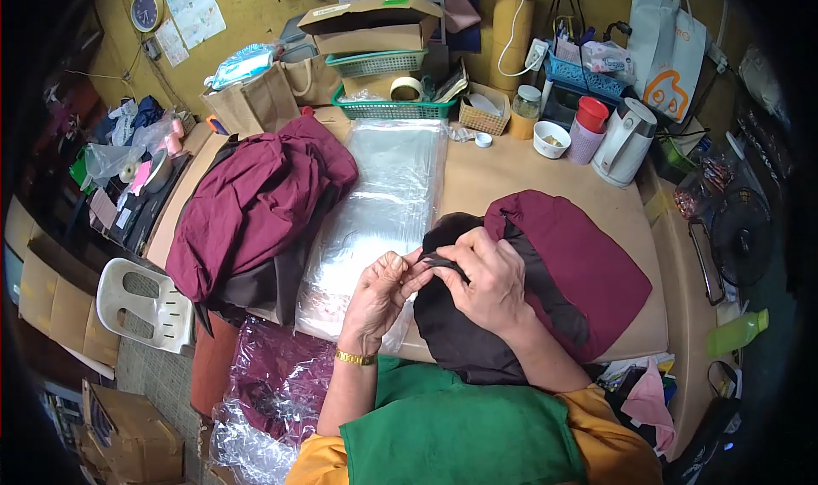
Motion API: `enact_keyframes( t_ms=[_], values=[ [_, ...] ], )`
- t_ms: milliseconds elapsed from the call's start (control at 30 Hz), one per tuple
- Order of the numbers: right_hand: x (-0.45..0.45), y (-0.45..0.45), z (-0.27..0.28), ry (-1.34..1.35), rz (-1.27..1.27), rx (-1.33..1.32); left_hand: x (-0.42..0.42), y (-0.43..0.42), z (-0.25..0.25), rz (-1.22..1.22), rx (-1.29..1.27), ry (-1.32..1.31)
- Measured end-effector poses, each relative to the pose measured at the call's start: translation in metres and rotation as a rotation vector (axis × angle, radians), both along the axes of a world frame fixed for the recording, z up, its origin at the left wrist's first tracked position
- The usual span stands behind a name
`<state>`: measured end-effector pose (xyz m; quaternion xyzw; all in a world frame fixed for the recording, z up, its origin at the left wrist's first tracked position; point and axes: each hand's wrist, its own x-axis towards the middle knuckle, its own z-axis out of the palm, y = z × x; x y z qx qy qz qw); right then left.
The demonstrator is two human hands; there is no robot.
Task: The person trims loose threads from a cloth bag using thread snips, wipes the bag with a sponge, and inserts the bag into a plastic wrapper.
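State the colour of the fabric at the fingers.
The fabric looks black, best in the head view.

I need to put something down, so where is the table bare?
Bare tabletop lies between the plastic sheets, the white bowl and the right maroon cloth. Crowded: the left, under another maroon cloth, and the back, with green baskets.

We see a smooth, deep-green cloth garment (460,430) across the person's front, with orange-yellow fabric sleeves (609,438) showing at either side of it. A narrow, gold-coloured segmented metal band (355,358) (watch or bracelet, we cannot tell) circles the left wrist (361,343).
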<state>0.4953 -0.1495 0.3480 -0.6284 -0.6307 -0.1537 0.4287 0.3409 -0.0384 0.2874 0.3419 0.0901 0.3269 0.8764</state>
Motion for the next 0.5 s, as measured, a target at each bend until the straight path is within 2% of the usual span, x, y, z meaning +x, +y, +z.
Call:
enact_keyframes(
  t_ms=[433, 500],
  values=[
    [-0.003, 0.006, -0.006, -0.059, 0.023, -0.028, 0.001, -0.005, 0.002, 0.007, 0.045, 0.034],
    [0.000, 0.009, -0.012, 0.018, 0.066, -0.001, 0.000, -0.006, 0.004, -0.011, 0.052, 0.018]
  ],
)
